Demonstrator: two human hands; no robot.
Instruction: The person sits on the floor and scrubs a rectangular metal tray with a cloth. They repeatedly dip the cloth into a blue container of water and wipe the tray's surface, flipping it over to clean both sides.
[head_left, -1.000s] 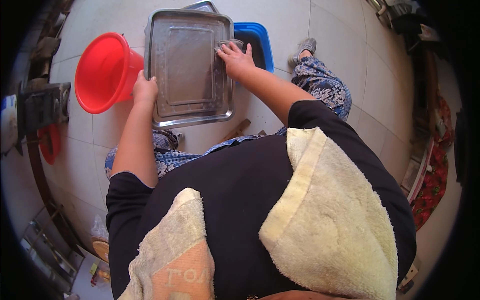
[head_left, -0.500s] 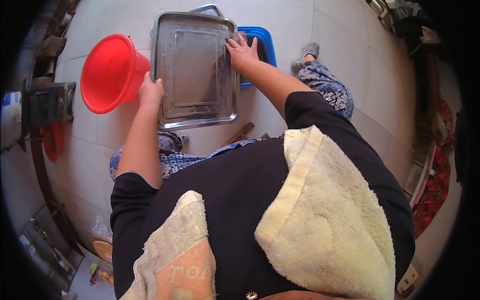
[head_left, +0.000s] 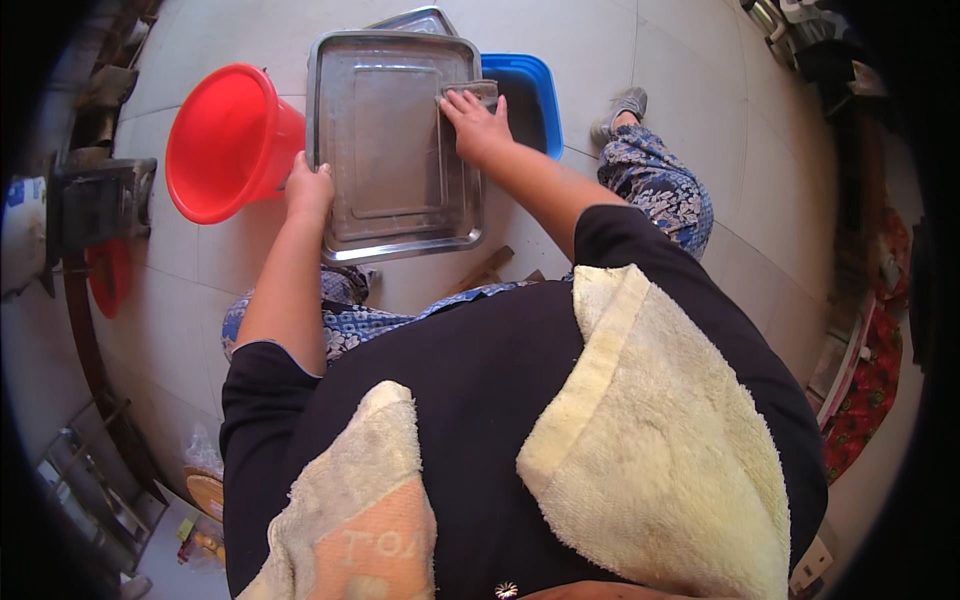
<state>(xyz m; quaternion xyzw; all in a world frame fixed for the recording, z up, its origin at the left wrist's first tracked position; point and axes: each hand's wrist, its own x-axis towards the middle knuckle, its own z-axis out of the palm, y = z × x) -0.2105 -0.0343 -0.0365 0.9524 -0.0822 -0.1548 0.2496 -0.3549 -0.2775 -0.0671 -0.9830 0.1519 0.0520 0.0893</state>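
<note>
A rectangular metal tray (head_left: 395, 150) with a raised rim is held tilted before me, its inner face wet-looking and dull. My left hand (head_left: 310, 190) is closed round the tray's left edge, thumb on top and the other fingers hidden behind. Over at the upper right part, my right hand (head_left: 478, 128) presses a folded greyish-brown cloth (head_left: 484, 89) on the tray near its right rim, fingers stretched over it. Behind the tray and partly covered is a blue basin (head_left: 548, 105) with dark contents. Another metal tray (head_left: 428, 18) peeks out beyond the far edge.
To the left stands a red bucket (head_left: 222, 145), close to my left hand. My patterned trouser leg and grey shoe (head_left: 625, 110) are at the right on the tiled floor (head_left: 700, 120). A wooden piece (head_left: 485, 268) shows below the tray. A pale towel (head_left: 650, 400) hangs over my shoulders.
My right hand and the cloth have shifted slightly down and inward on the tray, away from the right rim. My left hand keeps its hold on the edge.
</note>
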